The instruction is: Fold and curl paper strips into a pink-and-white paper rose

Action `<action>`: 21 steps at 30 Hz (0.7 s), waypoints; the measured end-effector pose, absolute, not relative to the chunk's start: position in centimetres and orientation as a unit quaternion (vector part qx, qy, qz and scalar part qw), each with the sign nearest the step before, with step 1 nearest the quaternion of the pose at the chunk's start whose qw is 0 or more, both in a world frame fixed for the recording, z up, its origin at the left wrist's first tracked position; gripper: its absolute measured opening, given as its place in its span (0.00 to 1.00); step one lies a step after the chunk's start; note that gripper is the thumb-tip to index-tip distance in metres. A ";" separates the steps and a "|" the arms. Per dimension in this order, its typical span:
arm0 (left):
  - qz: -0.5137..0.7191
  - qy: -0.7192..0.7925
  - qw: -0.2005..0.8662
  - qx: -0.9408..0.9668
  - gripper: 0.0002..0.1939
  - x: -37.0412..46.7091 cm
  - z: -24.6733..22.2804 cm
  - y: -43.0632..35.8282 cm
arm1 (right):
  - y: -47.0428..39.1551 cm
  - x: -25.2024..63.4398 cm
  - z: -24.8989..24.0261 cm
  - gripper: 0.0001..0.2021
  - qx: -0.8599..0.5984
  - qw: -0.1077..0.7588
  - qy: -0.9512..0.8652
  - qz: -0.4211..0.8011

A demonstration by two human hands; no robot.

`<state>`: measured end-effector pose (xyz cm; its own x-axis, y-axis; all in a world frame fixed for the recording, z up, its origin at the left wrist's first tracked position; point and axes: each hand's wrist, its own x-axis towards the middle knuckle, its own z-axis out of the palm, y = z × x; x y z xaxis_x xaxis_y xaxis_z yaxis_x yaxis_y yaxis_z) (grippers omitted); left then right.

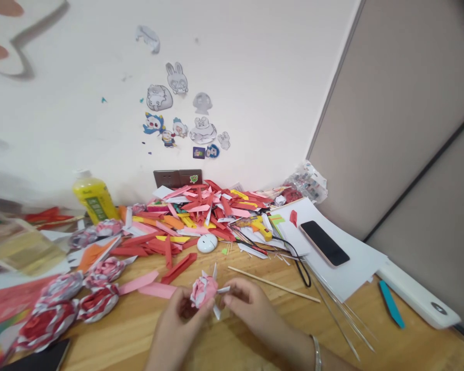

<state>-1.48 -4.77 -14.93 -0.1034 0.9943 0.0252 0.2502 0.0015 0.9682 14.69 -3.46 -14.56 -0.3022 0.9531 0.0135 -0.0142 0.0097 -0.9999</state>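
Close to the front of the wooden table, my left hand (181, 322) is closed around a pink-and-white folded paper flower (204, 290). White strips stick out from the flower's top, right and lower side. My right hand (251, 304) pinches the strip (223, 290) at the flower's right between thumb and fingers. Pink folded paper strips (156, 289) lie just behind my left hand. A thin wooden stick (274, 284) rests on the table beyond my right hand.
Finished paper flowers (98, 303) sit at the left. A heap of red, pink and yellow strips (201, 206) runs along the wall. Behind my hands are a white earbud case (207, 243) and a yellow glue gun (260, 226). A phone (325, 243), metal wires (346, 314) and a teal tool (392, 304) lie right.
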 end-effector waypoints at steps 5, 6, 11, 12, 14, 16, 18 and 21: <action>0.424 0.607 0.330 0.585 0.19 -1.1 -14.7 -5.1 | -3.8 14.3 -14.9 0.10 -0.426 0.451 -0.578 0.529; 0.409 0.610 0.312 0.603 0.18 -1.0 -14.7 -5.2 | -3.8 14.4 -15.0 0.10 -0.436 0.454 -0.581 0.516; 0.346 0.600 0.221 0.687 0.12 -1.2 -15.3 -5.5 | -3.6 14.7 -14.8 0.08 -0.470 0.448 -0.614 0.449; 0.342 0.591 0.203 0.702 0.11 -1.3 -15.4 -5.5 | -3.6 14.8 -14.7 0.08 -0.475 0.447 -0.618 0.439; 0.342 0.567 0.162 0.732 0.10 -1.4 -15.5 -5.6 | -3.4 15.0 -14.5 0.08 -0.477 0.445 -0.621 0.435; 0.344 0.545 0.120 0.755 0.09 -1.5 -15.6 -5.6 | -3.3 15.2 -14.1 0.09 -0.472 0.437 -0.622 0.446; 0.341 0.531 0.086 0.771 0.09 -1.6 -15.6 -5.6 | -3.2 15.4 -13.7 0.09 -0.462 0.419 -0.628 0.465; 0.331 0.523 0.058 0.783 0.09 -1.8 -15.6 -5.4 | -3.1 15.6 -13.1 0.10 -0.442 0.405 -0.634 0.489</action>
<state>-1.82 -5.42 -15.61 0.2340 0.8573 0.4585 0.7802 -0.4470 0.4376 15.57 -3.09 -13.14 -0.2812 0.9562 0.0811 0.1648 0.1314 -0.9775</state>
